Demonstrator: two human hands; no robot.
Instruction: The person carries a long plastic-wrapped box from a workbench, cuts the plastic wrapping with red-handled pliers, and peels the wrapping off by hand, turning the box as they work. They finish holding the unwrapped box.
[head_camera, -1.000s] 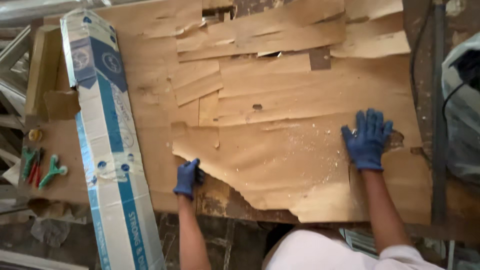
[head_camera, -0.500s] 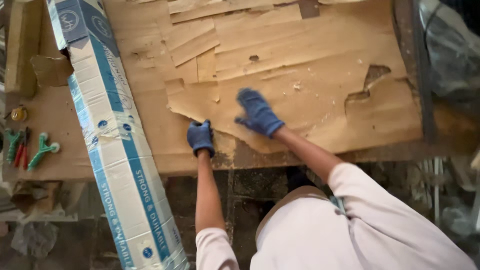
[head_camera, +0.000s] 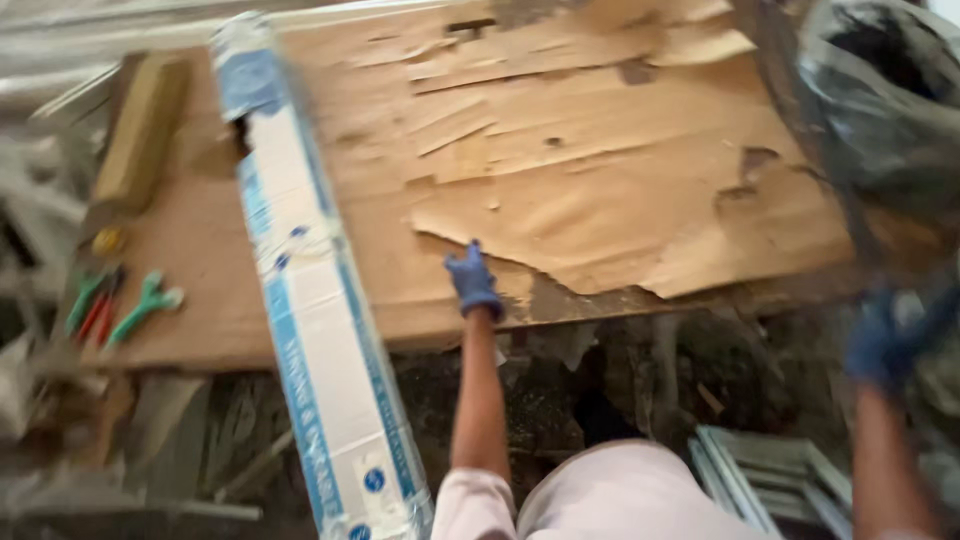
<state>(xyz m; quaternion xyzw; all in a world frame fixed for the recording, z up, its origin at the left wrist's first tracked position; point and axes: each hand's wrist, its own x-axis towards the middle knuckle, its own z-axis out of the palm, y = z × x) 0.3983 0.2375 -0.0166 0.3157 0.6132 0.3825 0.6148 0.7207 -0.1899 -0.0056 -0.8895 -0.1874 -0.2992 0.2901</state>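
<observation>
Two blue-gloved hands show in the head view, well apart from each other. The left hand lies palm down on the torn brown cardboard sheet that covers the surface, close to the near edge. Its fingers are flat and close together, pointing away from the person, and their tips rest just at the ragged lower edge of the sheet's loose top layer; they press on the cardboard rather than grip it. The torn layer spreads from the fingertips up and to the right, with a dark hole further right in it.

The right hand is off the surface, lower right, in front of a grey plastic bag. It is badly blurred, so whether its fingers are wide, narrow or holding something cannot be told.

Left of the left hand, a long white and blue carton lies slantwise over the surface and juts out past the near edge. Further left, some green-handled and red-handled tools lie at the left end of the surface, with a long tan wooden block beyond them. Below the surface edge, near the person's pale sleeve, a stack of pale metal frames lies on the dark floor.
</observation>
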